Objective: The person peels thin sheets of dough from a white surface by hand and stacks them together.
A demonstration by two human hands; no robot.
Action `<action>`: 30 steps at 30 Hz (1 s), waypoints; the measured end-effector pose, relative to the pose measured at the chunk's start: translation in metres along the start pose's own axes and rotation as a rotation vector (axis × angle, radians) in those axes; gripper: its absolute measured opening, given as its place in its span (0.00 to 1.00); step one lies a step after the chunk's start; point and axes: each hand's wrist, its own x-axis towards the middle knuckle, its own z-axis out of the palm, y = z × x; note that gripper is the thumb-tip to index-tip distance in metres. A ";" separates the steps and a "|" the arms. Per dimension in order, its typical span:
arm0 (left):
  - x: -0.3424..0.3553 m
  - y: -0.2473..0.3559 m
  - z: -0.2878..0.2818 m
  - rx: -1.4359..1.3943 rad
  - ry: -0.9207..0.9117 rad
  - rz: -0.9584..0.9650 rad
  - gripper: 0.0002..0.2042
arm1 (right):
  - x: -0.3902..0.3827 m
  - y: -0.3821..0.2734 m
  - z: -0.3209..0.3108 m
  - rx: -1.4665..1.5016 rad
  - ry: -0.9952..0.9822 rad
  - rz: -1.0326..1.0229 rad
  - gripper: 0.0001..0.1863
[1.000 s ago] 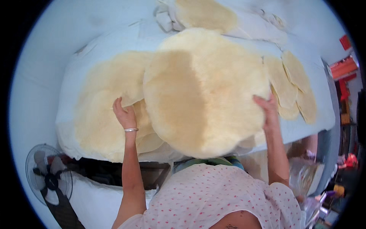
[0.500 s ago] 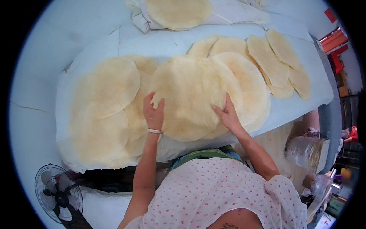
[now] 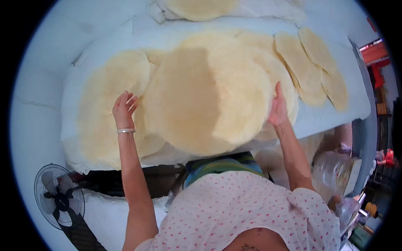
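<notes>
A large round, thin, cream-coloured sheet spreads out in front of me, its left half in shadow. My right hand is at the sheet's right edge, fingers stretched upward along the rim, its thumb not clearly seen. To the left, my left hand is apart from this sheet, with loosely bent, separated fingers over the pale sheets lying there. A white band circles my left wrist. More cream sheets show from under the big one on the right.
Long oval cream pieces overlap at the right of the white-covered table. Another round sheet lies on white cloth at the back. A standing fan is at lower left. Plastic-wrapped goods stand at lower right.
My hands have moved apart, left hand outward to the left, right hand to the right. The middle round sheet, rumpled before, now looks smoother and wider.
</notes>
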 end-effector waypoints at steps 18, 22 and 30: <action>-0.197 -0.065 0.169 0.464 -0.640 0.657 0.16 | -0.038 0.069 0.009 -0.453 -0.024 -0.125 0.36; -0.195 -0.063 0.171 0.437 -0.631 0.723 0.09 | -0.034 0.070 0.003 -0.413 -0.091 -0.136 0.35; -0.189 -0.065 0.169 0.286 -0.703 0.323 0.06 | -0.033 0.074 0.004 -0.608 -0.007 -0.181 0.36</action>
